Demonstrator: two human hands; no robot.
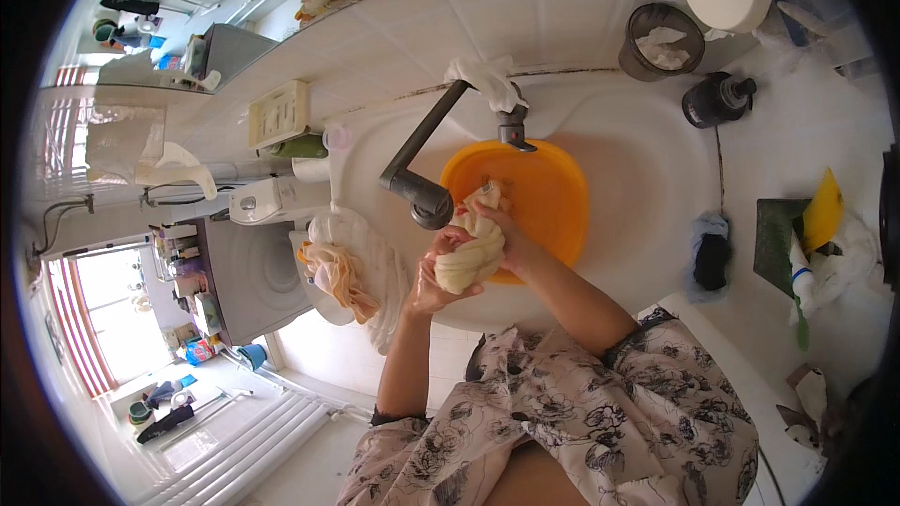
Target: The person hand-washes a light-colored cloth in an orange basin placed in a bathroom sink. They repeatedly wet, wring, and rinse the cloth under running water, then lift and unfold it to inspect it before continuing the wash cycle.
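Note:
A twisted, wet-looking cream cloth (472, 258) is bunched between my two hands, over the near left rim of an orange basin (553, 215). My left hand (437, 276) grips its near end, fingers wrapped round it. Gripping the far end is my right hand (507, 239), just above the basin. Part of the cloth with some red on it hangs toward the water. The dark faucet (422, 189) reaches over the basin's left side, its spout end close above my left hand. A white cloth (483, 80) is draped over the faucet's base.
The basin stands in a white sink (647, 197). Orange and white cloths (342, 281) lie on the sink's left side. Behind on the right are a dark bin (662, 42) holding tissues and a black bottle (717, 99). A scrub brush (710, 258) lies on the right edge.

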